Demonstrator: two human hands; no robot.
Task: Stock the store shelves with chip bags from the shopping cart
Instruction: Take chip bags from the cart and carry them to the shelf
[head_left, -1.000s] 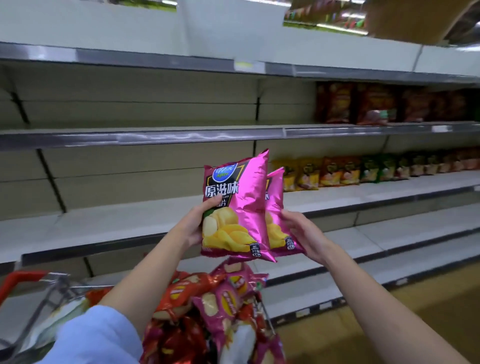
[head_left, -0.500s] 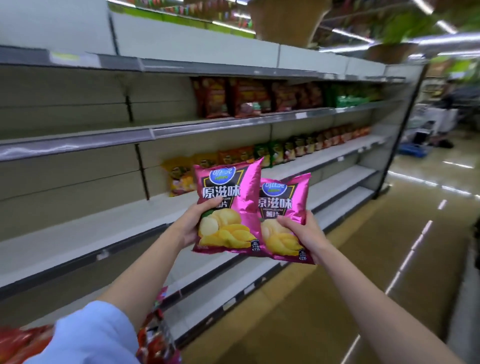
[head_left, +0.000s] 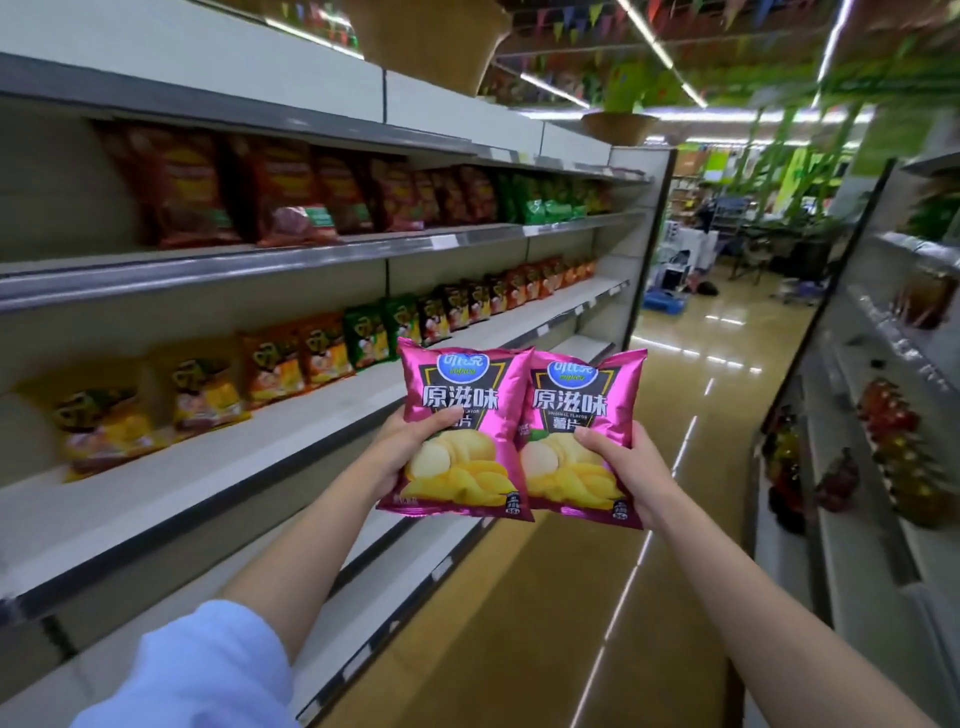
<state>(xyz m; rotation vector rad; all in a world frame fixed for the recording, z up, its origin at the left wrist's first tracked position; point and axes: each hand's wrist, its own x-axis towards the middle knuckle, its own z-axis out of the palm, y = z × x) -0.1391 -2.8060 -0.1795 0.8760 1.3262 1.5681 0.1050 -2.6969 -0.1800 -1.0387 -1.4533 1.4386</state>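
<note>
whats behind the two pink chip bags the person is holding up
Behind the two glossy pink chip bags, held by the left hand and right hand, lie the bare white lower shelf edges and shiny aisle floor. Fingers behind the bags are hidden.

Two shiny pink chip bags with yellow crisps, pale blue sleeve

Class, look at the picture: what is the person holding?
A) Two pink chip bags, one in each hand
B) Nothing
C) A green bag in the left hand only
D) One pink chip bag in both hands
A: the left hand grips one pink chip bag, and the right hand grips a second pink chip bag beside it.
</note>
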